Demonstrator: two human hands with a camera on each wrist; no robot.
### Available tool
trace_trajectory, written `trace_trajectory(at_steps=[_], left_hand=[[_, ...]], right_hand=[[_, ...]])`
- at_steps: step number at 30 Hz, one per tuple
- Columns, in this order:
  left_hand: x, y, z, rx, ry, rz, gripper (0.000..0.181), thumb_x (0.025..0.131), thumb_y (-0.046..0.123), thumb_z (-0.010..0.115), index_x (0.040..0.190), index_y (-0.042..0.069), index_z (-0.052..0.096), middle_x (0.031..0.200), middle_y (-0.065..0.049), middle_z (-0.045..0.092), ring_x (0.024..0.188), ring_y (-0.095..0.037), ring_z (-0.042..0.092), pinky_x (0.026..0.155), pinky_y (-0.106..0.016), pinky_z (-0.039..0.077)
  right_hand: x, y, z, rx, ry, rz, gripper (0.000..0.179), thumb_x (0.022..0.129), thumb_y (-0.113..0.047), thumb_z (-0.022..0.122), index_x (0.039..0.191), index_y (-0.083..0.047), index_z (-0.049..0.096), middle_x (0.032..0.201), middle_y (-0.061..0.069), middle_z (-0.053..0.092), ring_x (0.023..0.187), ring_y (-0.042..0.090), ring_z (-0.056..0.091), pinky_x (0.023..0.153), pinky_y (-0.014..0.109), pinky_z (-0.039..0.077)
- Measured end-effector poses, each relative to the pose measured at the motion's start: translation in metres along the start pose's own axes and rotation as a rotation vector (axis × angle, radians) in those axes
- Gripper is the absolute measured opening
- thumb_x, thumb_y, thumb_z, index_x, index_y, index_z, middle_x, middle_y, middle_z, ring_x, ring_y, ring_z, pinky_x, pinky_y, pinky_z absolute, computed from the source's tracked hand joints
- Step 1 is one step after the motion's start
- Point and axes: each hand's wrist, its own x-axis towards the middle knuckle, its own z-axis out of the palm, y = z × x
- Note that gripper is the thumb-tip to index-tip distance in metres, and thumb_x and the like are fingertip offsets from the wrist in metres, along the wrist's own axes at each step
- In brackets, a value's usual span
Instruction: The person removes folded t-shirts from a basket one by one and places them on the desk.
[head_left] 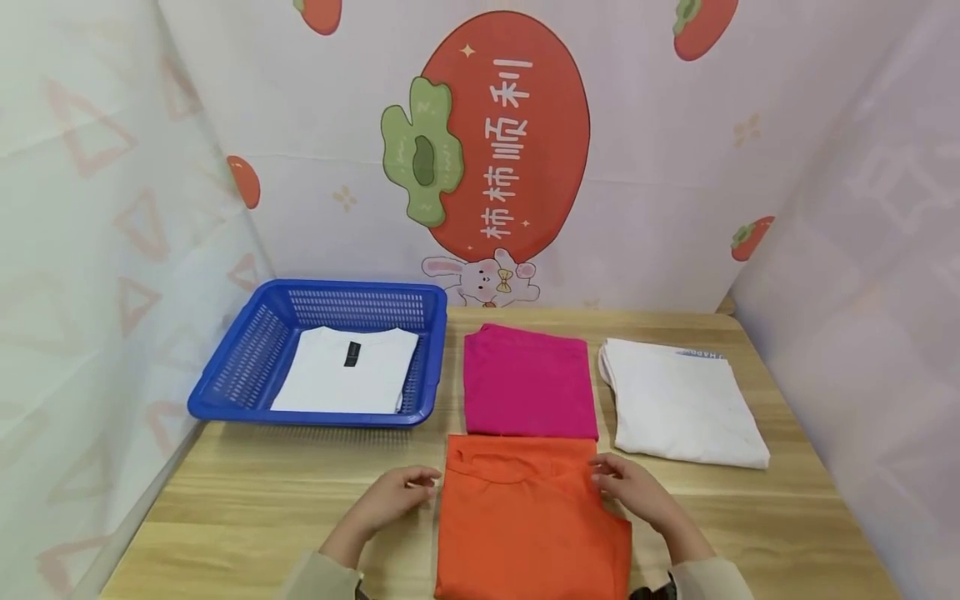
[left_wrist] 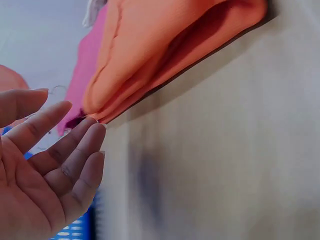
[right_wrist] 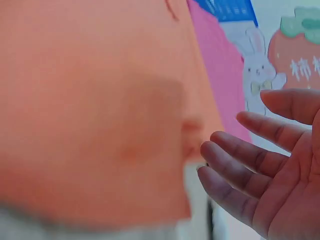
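Observation:
An orange folded garment (head_left: 525, 533) lies on the wooden table at the front, its curved seam toward the far end. My left hand (head_left: 397, 497) is beside its left edge, fingers loosely bent and holding nothing. In the left wrist view, the fingertips (left_wrist: 92, 131) come near the layered orange edge; whether they touch is unclear. On the opposite side, my right hand (head_left: 633, 490) has its fingertips at the garment's right edge, without a grip. The right wrist view shows that palm (right_wrist: 285, 200) with fingers relaxed and apart. A magenta folded cloth (head_left: 528, 383) lies just beyond the orange one.
At the back left stands a blue plastic basket (head_left: 213, 404) with a folded white shirt (head_left: 345, 379) inside. A folded white cloth with blue print (head_left: 686, 404) lies at the right. Printed fabric walls (head_left: 645, 208) border the table (head_left: 300, 475) on the back and sides.

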Motion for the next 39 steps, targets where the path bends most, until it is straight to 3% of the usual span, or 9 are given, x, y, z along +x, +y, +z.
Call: trace_trajectory(at_steps=[5, 10, 15, 19, 28, 34, 39], left_hand=[[0.007, 0.011, -0.023, -0.003, 0.003, -0.009, 0.037, 0.085, 0.017, 0.052, 0.115, -0.005, 0.051, 0.105, -0.021, 0.055, 0.092, -0.026, 0.052, 0.075, -0.037, 0.044], [0.006, 0.022, -0.042, -0.032, 0.017, -0.01, 0.04, 0.086, 0.023, 0.052, 0.117, -0.002, 0.05, 0.112, -0.018, 0.052, 0.096, -0.025, 0.05, 0.08, -0.044, 0.041], [0.004, 0.031, -0.058, -0.007, 0.06, 0.028, 0.04, 0.086, 0.023, 0.052, 0.117, -0.001, 0.05, 0.11, -0.016, 0.053, 0.096, -0.025, 0.052, 0.082, -0.041, 0.041], [0.004, 0.035, -0.072, 0.005, 0.101, 0.024, 0.041, 0.087, 0.023, 0.051, 0.119, -0.003, 0.048, 0.113, -0.018, 0.052, 0.097, -0.026, 0.052, 0.084, -0.041, 0.04], [0.004, 0.029, -0.124, -0.009, 0.145, -0.026, 0.047, 0.089, 0.025, 0.046, 0.124, -0.006, 0.04, 0.121, -0.025, 0.043, 0.101, -0.031, 0.049, 0.086, -0.041, 0.038], [0.009, 0.022, -0.163, 0.0, 0.197, -0.089, 0.051, 0.091, 0.028, 0.042, 0.127, -0.007, 0.034, 0.126, -0.026, 0.037, 0.11, -0.037, 0.04, 0.089, -0.044, 0.034], [0.019, 0.012, -0.185, 0.043, 0.247, -0.17, 0.053, 0.091, 0.031, 0.042, 0.129, -0.004, 0.033, 0.126, -0.026, 0.036, 0.111, -0.036, 0.039, 0.091, -0.045, 0.032]], right_hand=[[0.025, -0.016, 0.014, 0.025, -0.048, -0.042, 0.033, 0.088, -0.015, 0.049, 0.112, 0.007, 0.049, 0.106, 0.02, 0.052, 0.09, 0.027, 0.051, 0.072, 0.036, 0.043], [0.049, -0.039, 0.038, 0.141, -0.132, -0.102, 0.034, 0.089, -0.016, 0.048, 0.114, 0.007, 0.047, 0.109, 0.023, 0.05, 0.097, 0.036, 0.049, 0.078, 0.043, 0.043], [0.07, -0.066, 0.058, 0.193, -0.167, -0.138, 0.034, 0.09, -0.018, 0.046, 0.115, 0.006, 0.047, 0.112, 0.023, 0.048, 0.1, 0.037, 0.048, 0.081, 0.045, 0.04], [0.086, -0.085, 0.069, 0.251, -0.169, -0.143, 0.031, 0.09, -0.017, 0.046, 0.114, 0.003, 0.048, 0.113, 0.022, 0.048, 0.099, 0.035, 0.049, 0.082, 0.043, 0.04], [0.125, -0.115, 0.094, 0.481, -0.183, -0.158, 0.031, 0.086, -0.009, 0.05, 0.112, 0.008, 0.048, 0.104, 0.015, 0.055, 0.095, 0.031, 0.053, 0.083, 0.045, 0.04], [0.147, -0.134, 0.105, 0.53, -0.228, -0.155, 0.036, 0.088, -0.011, 0.047, 0.119, 0.006, 0.044, 0.115, 0.023, 0.049, 0.102, 0.033, 0.05, 0.085, 0.043, 0.039], [0.161, -0.148, 0.115, 0.61, -0.248, -0.119, 0.037, 0.09, -0.01, 0.043, 0.123, 0.005, 0.041, 0.119, 0.022, 0.046, 0.109, 0.037, 0.043, 0.086, 0.043, 0.038]])
